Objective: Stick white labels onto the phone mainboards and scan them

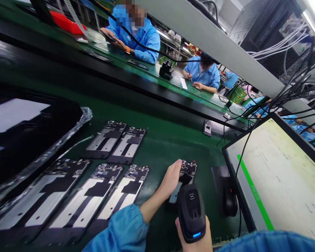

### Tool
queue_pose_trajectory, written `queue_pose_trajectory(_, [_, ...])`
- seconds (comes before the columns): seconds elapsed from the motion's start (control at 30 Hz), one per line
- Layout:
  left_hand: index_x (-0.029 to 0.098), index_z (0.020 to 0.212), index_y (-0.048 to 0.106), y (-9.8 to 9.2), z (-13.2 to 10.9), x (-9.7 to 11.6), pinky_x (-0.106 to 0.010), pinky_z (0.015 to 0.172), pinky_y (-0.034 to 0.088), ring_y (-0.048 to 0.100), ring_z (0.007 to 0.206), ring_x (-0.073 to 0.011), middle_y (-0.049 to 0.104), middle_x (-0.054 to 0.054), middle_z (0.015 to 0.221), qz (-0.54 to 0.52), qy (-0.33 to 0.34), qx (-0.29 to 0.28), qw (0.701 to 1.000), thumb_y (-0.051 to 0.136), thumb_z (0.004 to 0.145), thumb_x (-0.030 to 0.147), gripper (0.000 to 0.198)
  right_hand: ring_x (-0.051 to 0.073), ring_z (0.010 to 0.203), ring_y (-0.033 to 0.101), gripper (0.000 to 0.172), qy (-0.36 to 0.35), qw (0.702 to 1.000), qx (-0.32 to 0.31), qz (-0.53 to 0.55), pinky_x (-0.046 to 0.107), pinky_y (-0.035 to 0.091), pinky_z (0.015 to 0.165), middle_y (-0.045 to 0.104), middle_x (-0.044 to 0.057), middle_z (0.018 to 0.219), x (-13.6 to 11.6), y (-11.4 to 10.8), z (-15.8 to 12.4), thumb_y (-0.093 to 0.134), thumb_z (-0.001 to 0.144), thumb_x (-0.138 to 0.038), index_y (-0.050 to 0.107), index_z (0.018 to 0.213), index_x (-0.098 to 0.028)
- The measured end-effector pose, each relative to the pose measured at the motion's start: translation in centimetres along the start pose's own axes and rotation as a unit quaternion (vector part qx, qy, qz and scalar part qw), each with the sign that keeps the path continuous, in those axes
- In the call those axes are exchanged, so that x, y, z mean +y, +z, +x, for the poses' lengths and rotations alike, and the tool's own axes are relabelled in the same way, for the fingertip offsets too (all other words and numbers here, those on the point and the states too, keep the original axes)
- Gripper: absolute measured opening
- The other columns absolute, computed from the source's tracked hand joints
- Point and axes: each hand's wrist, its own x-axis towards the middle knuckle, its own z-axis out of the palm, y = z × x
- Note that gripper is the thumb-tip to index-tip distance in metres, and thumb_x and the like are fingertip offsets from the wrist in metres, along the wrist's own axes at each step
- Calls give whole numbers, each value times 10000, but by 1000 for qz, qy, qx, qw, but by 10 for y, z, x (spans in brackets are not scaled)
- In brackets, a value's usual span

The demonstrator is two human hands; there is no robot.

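Note:
My right hand (196, 241) is wrapped round a black handheld barcode scanner (191, 210), which has a lit blue strip at its near end. Just beyond it lies an opened phone (188, 168) with its circuit board bared; the scanner covers its lower right part. My left hand (171, 178) grips this phone at its upper left edge, with most of the fingers hidden from view. To the left, several similar opened phones (124, 189) rest in two rows on the green mat (160, 143).
A monitor (280, 175) showing a green PASS bar stands at right, with a black mouse (229, 197) before it. At left is a black tray (42, 140) edged with clear plastic. Co-workers in blue (147, 38) sit across the bench. Cables hang at upper right.

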Motion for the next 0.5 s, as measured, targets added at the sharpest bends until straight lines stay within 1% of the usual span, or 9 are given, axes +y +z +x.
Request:
queue_pose_trajectory(0.07, [188, 704, 553, 1, -3, 3, -265, 634, 366, 508, 650, -166, 582, -10, 670, 50, 48, 16, 997, 533, 890, 518, 379, 258, 568, 660, 146, 25, 999, -13, 21, 297, 523, 550, 698, -6, 593, -12, -1, 5, 698, 558, -361, 687, 645, -244])
queue_pose_trajectory(0.13, [201, 682, 529, 1, -6, 6, -272, 595, 313, 456, 581, -152, 542, 5, 613, 93, 71, 32, 993, 546, 892, 428, 310, 262, 588, 653, 173, 52, 998, -5, 20, 305, 526, 569, 681, -11, 590, -23, 1, 8, 712, 547, -372, 648, 640, -242])
queue_pose_trajectory(0.2, [212, 684, 502, 2, -8, 9, -277, 571, 280, 419, 541, -144, 514, 19, 578, 114, 67, 30, 991, 521, 904, 394, 286, 268, 616, 646, 232, 76, 997, 7, 13, 316, 531, 597, 664, -15, 599, -32, 5, 11, 717, 538, -415, 602, 644, -244])
queue_pose_trajectory(0.27, [219, 692, 476, 2, -10, 11, -272, 567, 286, 421, 542, -143, 507, 27, 574, 115, 53, 21, 992, 479, 923, 411, 300, 266, 629, 643, 272, 84, 996, 9, 17, 321, 531, 614, 664, -13, 615, -37, 10, 12, 715, 541, -448, 593, 662, -237])
queue_pose_trajectory(0.3, [220, 697, 468, 2, -11, 12, -268, 568, 299, 435, 548, -144, 513, 29, 580, 111, 45, 17, 993, 461, 929, 428, 311, 262, 619, 641, 268, 83, 996, 1, 22, 318, 524, 596, 665, -11, 610, -38, 13, 12, 705, 555, -456, 604, 662, -231])
queue_pose_trajectory(0.4, [218, 704, 464, 2, -12, 15, -256, 571, 332, 467, 566, -143, 524, 26, 597, 99, 38, 15, 994, 416, 942, 465, 346, 254, 584, 639, 245, 58, 997, -26, 34, 308, 505, 540, 664, -3, 576, -31, 18, 11, 679, 595, -460, 651, 638, -221])
queue_pose_trajectory(0.5, [212, 684, 448, 2, -12, 17, -248, 555, 324, 458, 561, -135, 500, 27, 594, 105, 59, 28, 992, 448, 929, 462, 350, 252, 498, 613, 308, 23, 999, -34, 19, 339, 506, 497, 674, 19, 573, -10, 16, 11, 680, 601, -536, 669, 625, -230])
